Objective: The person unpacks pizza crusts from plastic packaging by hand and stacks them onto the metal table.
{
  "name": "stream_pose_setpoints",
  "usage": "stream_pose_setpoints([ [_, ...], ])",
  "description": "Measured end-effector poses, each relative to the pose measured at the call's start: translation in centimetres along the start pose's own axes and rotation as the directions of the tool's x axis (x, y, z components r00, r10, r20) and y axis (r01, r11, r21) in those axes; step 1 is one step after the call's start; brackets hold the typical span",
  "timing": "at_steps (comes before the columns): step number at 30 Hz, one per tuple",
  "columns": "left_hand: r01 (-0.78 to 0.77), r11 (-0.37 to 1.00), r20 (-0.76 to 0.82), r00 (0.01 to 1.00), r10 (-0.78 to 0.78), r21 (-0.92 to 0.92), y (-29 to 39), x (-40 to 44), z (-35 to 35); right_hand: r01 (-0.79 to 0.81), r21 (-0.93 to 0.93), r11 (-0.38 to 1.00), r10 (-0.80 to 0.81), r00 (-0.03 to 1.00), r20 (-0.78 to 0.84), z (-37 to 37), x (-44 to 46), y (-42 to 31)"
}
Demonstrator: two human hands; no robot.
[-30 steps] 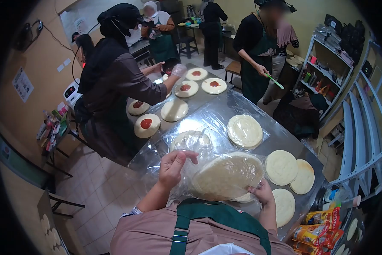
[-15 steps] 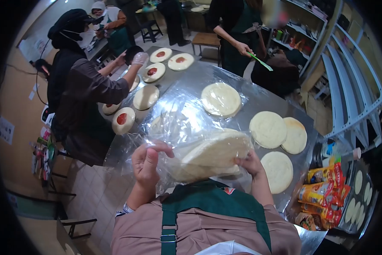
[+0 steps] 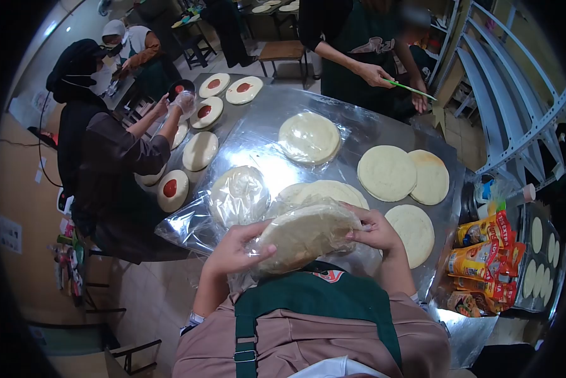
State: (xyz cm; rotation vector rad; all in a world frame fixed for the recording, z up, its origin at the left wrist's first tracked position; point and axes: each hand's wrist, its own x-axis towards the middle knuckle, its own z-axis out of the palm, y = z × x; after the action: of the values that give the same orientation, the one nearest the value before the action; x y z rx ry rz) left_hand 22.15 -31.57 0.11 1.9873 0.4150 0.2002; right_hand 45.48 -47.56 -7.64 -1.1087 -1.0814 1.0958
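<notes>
A round flat dough base (image 3: 308,234) in clear plastic is tilted up in front of the green apron. My left hand (image 3: 240,249) grips its left side through the wrap, and my right hand (image 3: 376,230) pinches the plastic at its right edge. Just behind it, more pale rounds (image 3: 333,189) lie on the metal table (image 3: 283,104). A plastic-wrapped round (image 3: 239,196) rests beyond my left hand, another wrapped round (image 3: 309,138) farther back. Unwrapped rounds (image 3: 387,173) lie to the right, one of them close to my right hand.
A co-worker at left (image 3: 106,138) holds a dark bowl (image 3: 181,89) over rounds with red sauce (image 3: 173,188). Across the table another person (image 3: 358,63) holds a green-handled tool (image 3: 409,89). Food pouches (image 3: 481,258) and a tray of rounds (image 3: 538,264) are at right.
My left hand has moved in from the loose plastic to the side of the wrapped round. The round is now more upright between both hands. The view has shifted.
</notes>
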Motion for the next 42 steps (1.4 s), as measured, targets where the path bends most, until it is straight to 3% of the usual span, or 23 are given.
stream_pose_setpoints([
  [3, 0.038, 0.996, -0.047, 0.998, -0.042, -0.083, -0.6, -0.1, -0.1, 0.087, -0.123, 0.989, -0.075, 0.992, 0.101, -0.9, -0.3, -0.1],
  [7, 0.091, 0.989, -0.017, 0.995, -0.094, -0.117, -1.1, -0.1, -0.4, 0.059, -0.053, 0.997, -0.051, 0.988, 0.147, -1.7, -0.4, 0.4],
  [9, 0.102, 0.987, 0.009, 0.995, -0.102, -0.126, -1.3, -0.1, -0.4, 0.248, -0.053, 0.967, -0.234, 0.955, 0.182, -1.9, -0.2, 1.2],
  [13, 0.162, 0.977, 0.029, 0.987, -0.16, -0.139, -1.6, -0.3, -0.7, 0.379, -0.022, 0.925, -0.371, 0.915, 0.159, -2.0, -0.2, 3.6],
  [15, 0.183, 0.969, 0.026, 0.983, -0.182, -0.166, -2.0, -0.4, -0.8, 0.225, 0.252, 0.941, -0.255, 0.963, 0.092, -1.2, -0.3, 2.9],
  [19, 0.164, 0.968, 0.021, 0.986, -0.163, -0.192, -2.7, -0.8, -1.0, 0.238, 0.066, 0.969, -0.245, 0.957, 0.152, -1.6, 0.1, 2.6],
  [21, 0.201, 0.957, -0.003, 0.978, -0.207, -0.21, -2.8, -1.0, -1.1, 0.206, 0.182, 0.961, -0.228, 0.968, 0.11, -1.2, 0.4, 2.6],
  [25, 0.2, 0.954, -0.008, 0.978, -0.207, -0.222, -3.3, -1.1, -1.2, 0.233, 0.241, 0.942, -0.257, 0.964, 0.071, -1.1, 0.6, 3.8],
  [27, 0.223, 0.934, -0.009, 0.972, -0.234, -0.28, -3.1, -1.2, -1.2, 0.237, 0.565, 0.791, -0.269, 0.963, -0.027, -0.8, 0.6, 4.2],
  [31, 0.226, 0.94, -0.009, 0.972, -0.236, -0.256, -3.5, -1.4, -1.4, 0.139, 0.435, 0.89, -0.135, 0.99, -0.04, -0.8, 0.9, 3.9],
  [33, 0.218, 0.948, -0.029, 0.973, -0.231, -0.233, -3.6, -1.3, -1.3, -0.016, 0.306, 0.952, 0.029, 0.999, -0.038, -0.2, 1.2, 2.7],
  [37, 0.209, 0.941, -0.008, 0.976, -0.219, -0.266, -3.0, -1.3, -1.5, -0.063, 0.241, 0.969, 0.09, 0.991, -0.102, 0.0, 1.6, 3.7],
  [40, 0.094, 0.971, -0.037, 0.994, -0.105, -0.218, -2.6, -1.0, -1.6, -0.059, 0.247, 0.967, 0.109, 0.974, -0.196, 0.5, 1.7, 3.7],
  [42, -0.018, 0.981, -0.234, 0.972, -0.028, -0.194, -3.0, -0.8, -1.5, -0.046, 0.319, 0.947, 0.115, 0.973, -0.202, 0.4, 1.4, 3.3],
])
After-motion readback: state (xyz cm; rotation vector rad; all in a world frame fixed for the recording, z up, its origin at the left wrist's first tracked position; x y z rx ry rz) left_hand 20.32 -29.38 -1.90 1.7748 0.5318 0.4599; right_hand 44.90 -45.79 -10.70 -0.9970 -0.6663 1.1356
